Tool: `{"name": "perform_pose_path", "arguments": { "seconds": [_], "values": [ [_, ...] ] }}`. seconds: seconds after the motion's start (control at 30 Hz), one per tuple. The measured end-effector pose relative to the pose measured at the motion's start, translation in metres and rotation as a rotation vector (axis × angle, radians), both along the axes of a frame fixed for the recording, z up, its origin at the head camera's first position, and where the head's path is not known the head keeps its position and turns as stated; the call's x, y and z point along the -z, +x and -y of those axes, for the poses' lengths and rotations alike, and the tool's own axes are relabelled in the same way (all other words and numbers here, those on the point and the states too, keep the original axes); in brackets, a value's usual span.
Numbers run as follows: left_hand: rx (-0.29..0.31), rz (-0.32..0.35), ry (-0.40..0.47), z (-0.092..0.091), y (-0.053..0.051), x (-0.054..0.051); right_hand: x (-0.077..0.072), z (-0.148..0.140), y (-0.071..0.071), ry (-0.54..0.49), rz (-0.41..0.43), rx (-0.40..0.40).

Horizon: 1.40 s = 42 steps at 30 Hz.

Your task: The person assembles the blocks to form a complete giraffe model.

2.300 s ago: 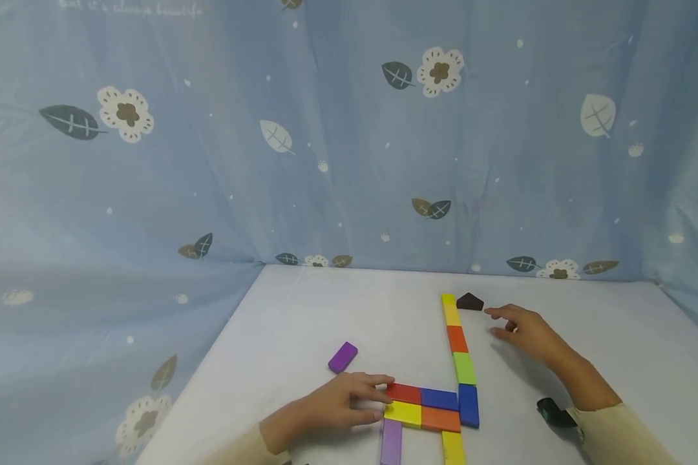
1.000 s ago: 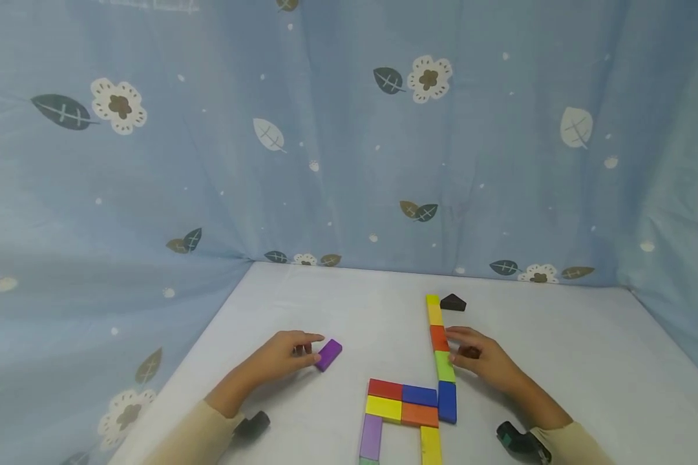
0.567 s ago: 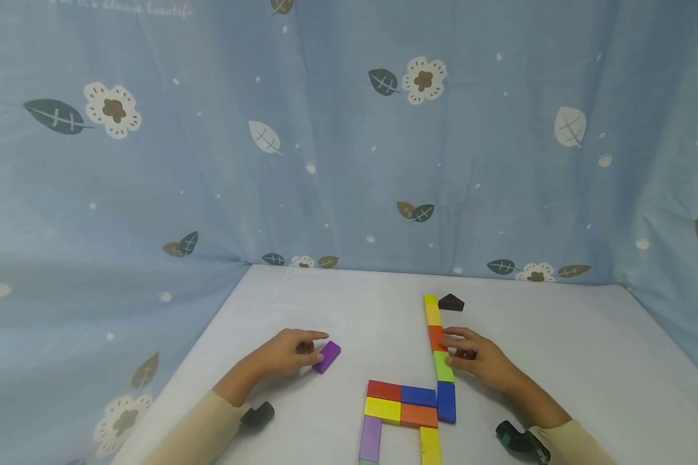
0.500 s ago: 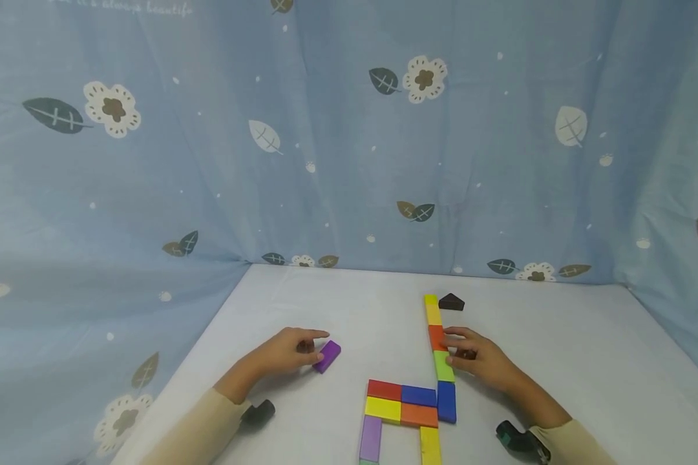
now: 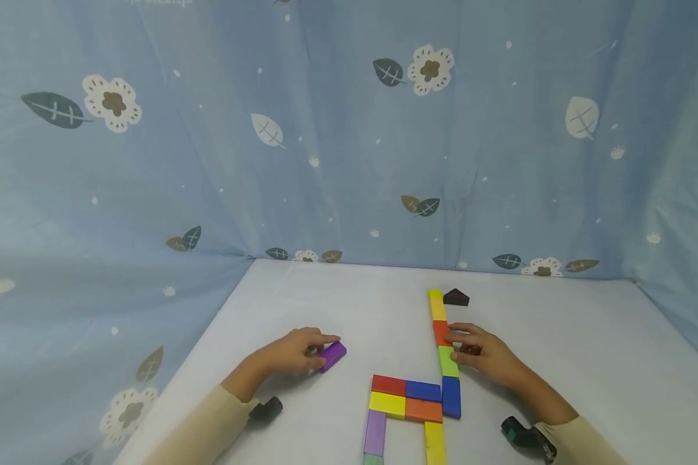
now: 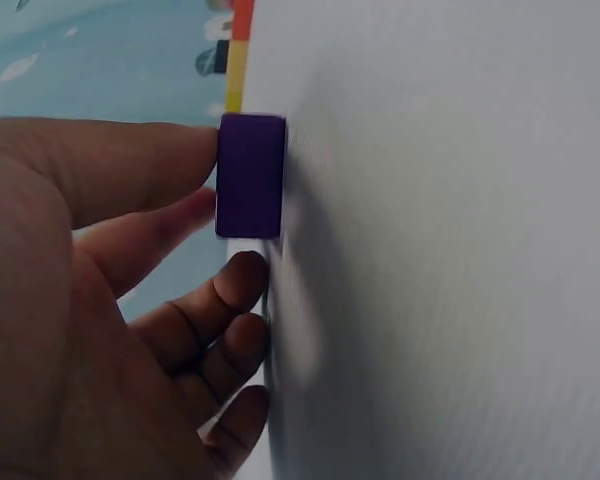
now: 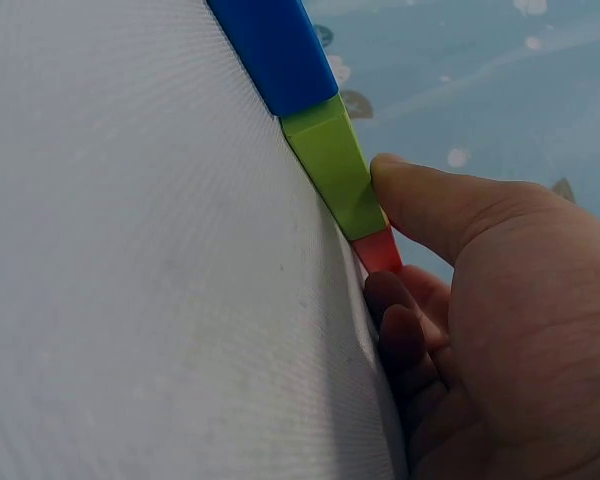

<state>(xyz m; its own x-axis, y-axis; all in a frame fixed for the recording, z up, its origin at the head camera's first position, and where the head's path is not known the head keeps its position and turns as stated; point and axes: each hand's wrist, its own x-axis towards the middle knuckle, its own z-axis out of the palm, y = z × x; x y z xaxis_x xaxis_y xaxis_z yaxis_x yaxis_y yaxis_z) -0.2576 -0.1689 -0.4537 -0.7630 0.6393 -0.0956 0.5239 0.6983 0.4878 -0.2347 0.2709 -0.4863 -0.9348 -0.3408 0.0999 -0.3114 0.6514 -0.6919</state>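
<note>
My left hand (image 5: 295,352) pinches a purple block (image 5: 333,356) between thumb and index finger, left of the block figure. The left wrist view shows the thumb on the upper end of that purple block (image 6: 251,176), with the other fingers loosely bent below it. Over at the upright row, my right hand (image 5: 488,357) rests its thumb at the light green block (image 5: 448,361) and its fingertips at the orange block (image 5: 442,333). The right wrist view has the thumb touching the green block (image 7: 335,170); the hand does not wrap round any block.
Above the orange block are yellow blocks (image 5: 437,307), with a dark triangular block (image 5: 456,297) beside them. A blue block (image 5: 451,397) ends the row, next to red (image 5: 388,385), blue, yellow and orange blocks. Lilac (image 5: 375,433) and yellow (image 5: 435,443) blocks extend downward on the white table (image 5: 302,290).
My left hand has gone from the red and yellow blocks to the purple block and taken hold of it, turning it slightly. My right hand has come from beside the triangle to the row.
</note>
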Motion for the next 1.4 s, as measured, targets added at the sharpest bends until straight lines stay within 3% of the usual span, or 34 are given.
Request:
{"name": "perform_pose_path", "arguments": {
  "seconds": [0.17,0.4,0.9,1.4],
  "values": [
    [0.047,-0.003,-0.070,-0.010,0.012,-0.003,0.003,-0.001,-0.001,0.004,0.005,-0.004],
    [0.129,-0.020,-0.028,-0.022,0.018,-0.005,0.000,-0.002,0.000,0.015,-0.002,0.019],
    [0.108,0.054,-0.031,-0.034,0.029,-0.005,0.001,-0.001,-0.003,0.007,0.003,0.027],
    [0.172,0.029,-0.032,-0.041,0.033,0.000,0.001,-0.002,-0.002,0.000,-0.014,0.008]
  ]
}}
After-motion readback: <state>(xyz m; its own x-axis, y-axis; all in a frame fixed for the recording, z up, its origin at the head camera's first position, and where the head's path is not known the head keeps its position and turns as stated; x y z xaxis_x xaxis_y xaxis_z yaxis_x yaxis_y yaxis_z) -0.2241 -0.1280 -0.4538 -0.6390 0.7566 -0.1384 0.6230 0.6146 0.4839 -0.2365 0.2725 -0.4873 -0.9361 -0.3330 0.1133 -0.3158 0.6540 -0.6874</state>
